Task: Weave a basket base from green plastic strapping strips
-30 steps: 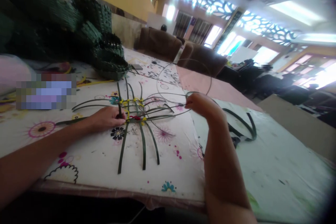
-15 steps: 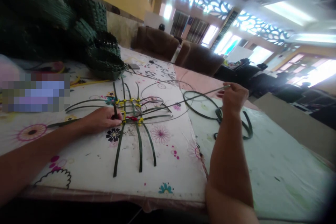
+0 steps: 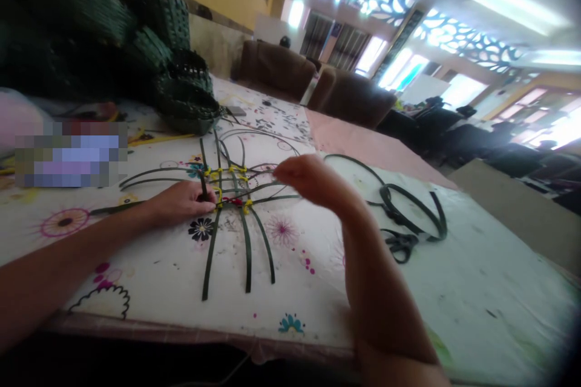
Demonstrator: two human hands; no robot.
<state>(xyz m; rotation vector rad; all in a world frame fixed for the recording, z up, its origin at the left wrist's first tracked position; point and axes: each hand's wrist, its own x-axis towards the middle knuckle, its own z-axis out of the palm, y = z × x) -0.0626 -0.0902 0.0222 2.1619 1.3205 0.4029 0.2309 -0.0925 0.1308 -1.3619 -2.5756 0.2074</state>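
Observation:
A small open lattice of crossed dark green strips [image 3: 247, 254], tied at the crossings with yellow ties [image 3: 247, 207], lies flat on the table. One tie near its front edge is red. My left hand [image 3: 193, 198] is closed on a dark green strip at the lattice's left edge, thumb and forefinger pressed together. My right hand [image 3: 308, 180] hovers low over the right-hand strip ends, its fingers pinched around a thin dark green strip. The hand itself partly hides what it grips. A thin loop of strip curves behind the lattice.
A coil of dark green strip [image 3: 438, 208] and black-handled scissors [image 3: 402, 248] lie to the right. Woven dark green baskets [image 3: 188, 106] are heaped at the back left, beside a blurred-out packet [image 3: 72, 157]. Brown chairs [image 3: 276, 72] stand beyond the flower-printed tablecloth [image 3: 149, 278].
My right hand has come down and left from its raised spot at the right, back near the lattice. The scissors now show. My left hand keeps its place at the lattice.

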